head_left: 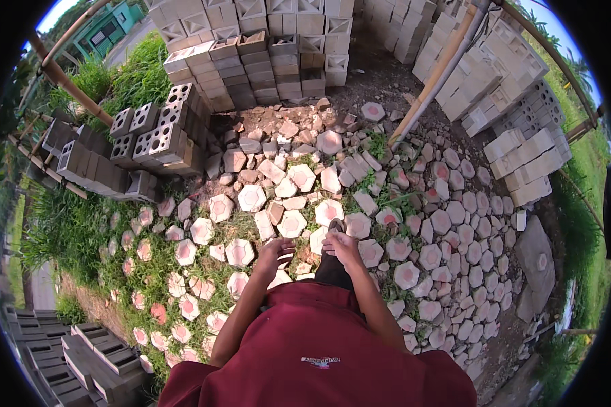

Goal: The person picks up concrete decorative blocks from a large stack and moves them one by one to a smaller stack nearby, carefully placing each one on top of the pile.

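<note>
Both arms reach forward over a ground of hexagonal paving stones. My left hand [276, 255] hangs in the air with its fingers loosely bent and apart, and nothing shows in it. To its right, my right hand [342, 247] is also half curled with no object visible in it. Below the hands lie pale hexagonal pavers [292, 223], some with a reddish centre, set among grass and rubble. One dark shoe [336, 225] shows just beyond my right hand, standing among the pavers, with a dark trouser leg [332, 271] behind it.
Stacked hollow concrete blocks [251, 64] rise ahead. More stand at left [159, 139] and right [526, 159]. A slanted pole [434, 78] stands at front right. Broken stones [288, 129] litter the ground before the stacks. Grey blocks [98, 359] lie at lower left.
</note>
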Available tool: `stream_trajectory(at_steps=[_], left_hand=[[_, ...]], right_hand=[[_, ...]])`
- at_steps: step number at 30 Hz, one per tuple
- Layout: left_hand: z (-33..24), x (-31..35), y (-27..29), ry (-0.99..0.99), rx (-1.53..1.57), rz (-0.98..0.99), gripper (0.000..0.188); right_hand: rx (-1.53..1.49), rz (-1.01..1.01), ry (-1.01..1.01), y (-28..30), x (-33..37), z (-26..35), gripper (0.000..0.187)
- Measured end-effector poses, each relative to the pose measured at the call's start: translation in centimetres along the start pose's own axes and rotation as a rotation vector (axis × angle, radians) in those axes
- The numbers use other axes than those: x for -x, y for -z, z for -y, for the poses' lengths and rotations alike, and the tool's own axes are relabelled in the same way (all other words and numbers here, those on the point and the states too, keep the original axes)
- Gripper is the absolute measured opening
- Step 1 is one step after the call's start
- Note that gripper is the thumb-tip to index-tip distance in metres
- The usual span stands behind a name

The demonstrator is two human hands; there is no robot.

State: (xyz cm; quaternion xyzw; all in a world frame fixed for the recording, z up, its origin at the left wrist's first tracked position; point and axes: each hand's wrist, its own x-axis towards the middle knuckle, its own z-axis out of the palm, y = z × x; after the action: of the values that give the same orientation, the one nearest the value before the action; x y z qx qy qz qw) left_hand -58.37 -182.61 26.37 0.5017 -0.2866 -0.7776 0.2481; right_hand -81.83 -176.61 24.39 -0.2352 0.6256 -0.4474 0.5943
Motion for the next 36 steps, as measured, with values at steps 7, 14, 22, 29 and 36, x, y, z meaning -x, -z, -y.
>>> stream_trajectory(at_steps=[7,14,22,29,36], left_hand=[[-9.9,-13.4,-6.3,-0.212,0.079,-0.255,0.038],[-13.4,-21.6,-13.6,-0.249,0.091,-0.207,0.027],[-17.3,-31.9,-17.2,-0.172,0.32,-0.216,0.025],[-22.7,-42.7,-15.9,-0.046,0.32,-0.196,0.026],[-28.5,-56.3,-8.0,0.19,0.379,-0.378,0.026]], right_hand=[[0.003,0.083,0.179,4.6,-15.1,13.0,0.034],[0.008,0.073,-0.072,11.3,-21.9,14.5,0.03],[0.069,-0.149,-0.052,16.9,-27.0,17.1,0.033],[0.099,-0.231,-0.128,15.2,-37.1,21.1,0.029],[0.332,-0.099,-0.165,7.8,-52.2,24.4,0.027]])
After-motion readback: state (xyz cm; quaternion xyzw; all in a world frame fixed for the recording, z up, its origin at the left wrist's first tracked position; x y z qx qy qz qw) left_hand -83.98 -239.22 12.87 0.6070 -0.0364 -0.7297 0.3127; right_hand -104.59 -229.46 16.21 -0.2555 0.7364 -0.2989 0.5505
